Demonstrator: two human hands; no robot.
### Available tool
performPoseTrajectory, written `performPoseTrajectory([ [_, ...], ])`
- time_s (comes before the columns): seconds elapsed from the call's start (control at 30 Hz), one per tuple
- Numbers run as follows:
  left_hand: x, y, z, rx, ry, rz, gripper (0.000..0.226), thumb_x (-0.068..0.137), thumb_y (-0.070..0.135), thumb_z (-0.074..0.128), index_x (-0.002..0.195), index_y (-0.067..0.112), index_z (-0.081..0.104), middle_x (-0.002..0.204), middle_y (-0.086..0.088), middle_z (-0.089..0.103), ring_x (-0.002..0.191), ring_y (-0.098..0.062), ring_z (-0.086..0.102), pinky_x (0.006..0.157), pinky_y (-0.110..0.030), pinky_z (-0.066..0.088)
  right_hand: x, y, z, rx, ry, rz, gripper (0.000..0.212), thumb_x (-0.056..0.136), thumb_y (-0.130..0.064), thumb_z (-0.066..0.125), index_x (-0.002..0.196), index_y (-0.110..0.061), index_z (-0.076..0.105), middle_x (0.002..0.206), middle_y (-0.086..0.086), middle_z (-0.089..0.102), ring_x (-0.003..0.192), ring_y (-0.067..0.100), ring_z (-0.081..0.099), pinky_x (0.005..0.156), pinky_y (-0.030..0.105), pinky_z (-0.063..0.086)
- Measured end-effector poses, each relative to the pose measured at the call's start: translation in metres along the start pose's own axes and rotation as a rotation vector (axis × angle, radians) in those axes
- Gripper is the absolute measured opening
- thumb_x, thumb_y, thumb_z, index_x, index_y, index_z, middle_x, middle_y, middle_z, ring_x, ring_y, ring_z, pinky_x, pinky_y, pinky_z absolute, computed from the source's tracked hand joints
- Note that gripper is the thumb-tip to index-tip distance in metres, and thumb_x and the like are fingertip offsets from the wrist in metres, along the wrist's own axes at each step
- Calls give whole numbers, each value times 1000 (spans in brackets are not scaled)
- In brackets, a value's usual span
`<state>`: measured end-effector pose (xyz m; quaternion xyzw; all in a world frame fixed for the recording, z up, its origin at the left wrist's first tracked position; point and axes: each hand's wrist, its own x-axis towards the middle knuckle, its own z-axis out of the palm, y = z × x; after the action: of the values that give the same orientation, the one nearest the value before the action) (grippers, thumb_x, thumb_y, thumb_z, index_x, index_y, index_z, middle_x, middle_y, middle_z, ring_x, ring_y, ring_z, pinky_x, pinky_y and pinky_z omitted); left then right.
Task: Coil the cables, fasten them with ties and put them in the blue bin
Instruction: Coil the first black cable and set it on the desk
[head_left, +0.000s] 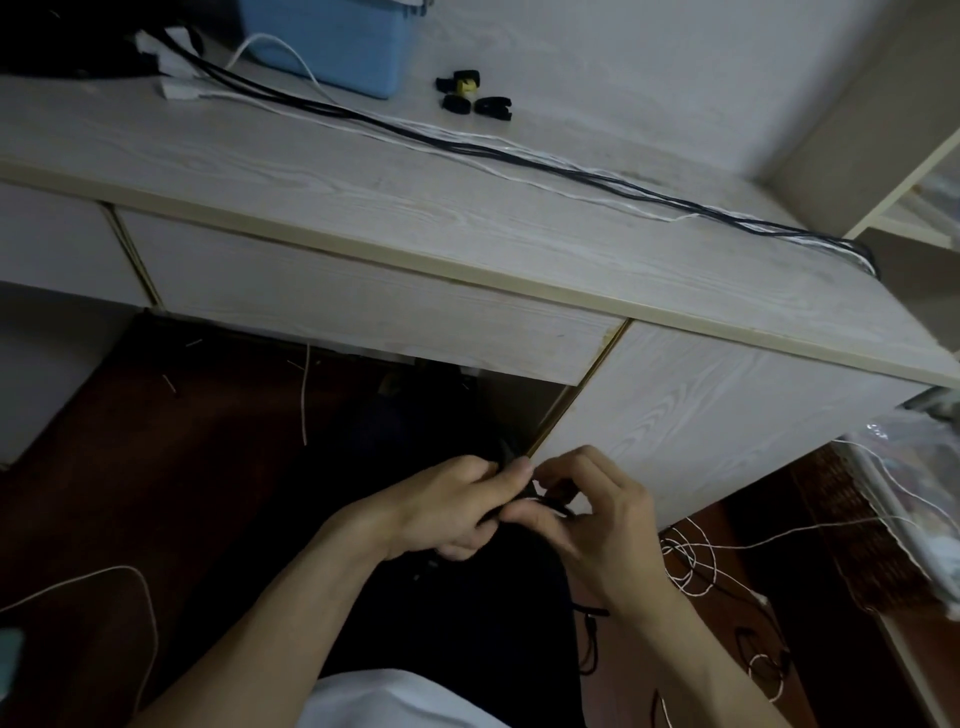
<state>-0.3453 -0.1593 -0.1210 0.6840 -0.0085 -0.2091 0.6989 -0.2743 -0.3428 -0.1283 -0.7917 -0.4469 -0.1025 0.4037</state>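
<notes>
Below the desk front, my left hand (452, 512) and my right hand (597, 525) meet over a dark cable (550, 505). Both hands pinch it between curled fingers, and most of it is hidden by them and the dark floor. The blue bin (332, 41) stands at the back left of the desk top. Black ties (475, 98), one with yellow, lie to the right of the bin. A bundle of black and white cables (519, 153) runs across the desk top and hangs over its right end.
The pale wood desk (363, 208) has drawers under its front edge. White cable (691, 561) lies tangled on the floor at the right, and another white cable (140, 597) loops at the left. A plastic-covered thing (914, 467) stands at the far right.
</notes>
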Motion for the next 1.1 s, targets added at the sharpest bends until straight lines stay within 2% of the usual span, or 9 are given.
performPoseTrajectory([
  [0.13, -2, -3, -8, -145, -162, 40, 48, 97, 54, 50, 74, 12, 48, 45, -1, 23, 35, -13, 14, 37, -26, 11, 4, 4, -6, 22, -72, -31, 45, 78, -53, 74, 92, -10, 71, 89, -5, 64, 77, 1, 60, 62, 15, 50],
  [0.23, -6, -9, -26, -498, -157, 109, 43, 87, 49, 67, 67, 15, 51, 36, 6, 25, 29, -7, 14, 37, -22, 8, 5, 19, -12, -40, -97, 10, 45, 76, -51, 76, 96, -12, 71, 98, -5, 62, 89, -3, 58, 75, 9, 46],
  [0.37, -12, -16, -54, -933, -344, 314, 36, 99, 39, 52, 75, 13, 57, 40, 5, 32, 35, -11, 23, 43, -26, 20, 2, 46, -19, -160, -204, 175, 12, 85, -33, 75, 91, -22, 73, 108, -9, 62, 107, 1, 56, 89, 17, 47],
  [0.47, -13, -17, -67, -1041, -318, 383, 39, 104, 36, 42, 78, 11, 57, 42, 3, 33, 36, -12, 27, 44, -26, 26, -4, 60, -22, -104, -245, 385, 14, 87, -27, 75, 98, -26, 66, 107, -10, 66, 98, -4, 61, 81, 16, 51],
  [0.6, -18, -18, -74, -1059, -250, 379, 39, 101, 39, 46, 74, 13, 56, 40, 4, 29, 33, -12, 22, 42, -26, 26, -5, 66, -27, -40, -86, 640, 40, 84, -23, 78, 114, -21, 52, 107, -5, 63, 88, 3, 65, 63, 18, 54],
  [0.73, -19, -15, -62, -877, -156, 258, 37, 89, 45, 65, 65, 20, 53, 37, 8, 21, 31, -9, 18, 38, -23, 18, -4, 57, -21, 17, -74, 545, 75, 79, -21, 82, 139, -26, 38, 137, -4, 46, 118, 8, 54, 83, 11, 50],
  [0.87, -10, -16, -52, -1007, -403, 220, 39, 101, 41, 46, 73, 15, 55, 40, 6, 31, 34, -11, 28, 41, -24, 23, 3, 37, -9, -179, 132, 445, 112, 75, -21, 86, 156, -18, 10, 160, 5, 13, 147, 20, 23, 116, 44, 34],
  [0.97, -5, -16, -46, -1015, -474, 192, 39, 102, 40, 45, 74, 15, 56, 41, 6, 33, 34, -12, 30, 42, -23, 25, 10, 26, -11, -406, 219, 300, 105, 72, -25, 86, 155, -18, 22, 164, 10, 11, 153, 28, 7, 117, 62, 20],
  [1.1, -2, -14, -35, -1018, -494, 171, 37, 100, 40, 49, 73, 15, 55, 40, 6, 32, 33, -11, 29, 41, -23, 26, 5, 17, -4, -144, -122, 83, 87, 76, -23, 83, 150, -16, 38, 162, 1, 26, 152, 21, 17, 116, 63, 22],
])
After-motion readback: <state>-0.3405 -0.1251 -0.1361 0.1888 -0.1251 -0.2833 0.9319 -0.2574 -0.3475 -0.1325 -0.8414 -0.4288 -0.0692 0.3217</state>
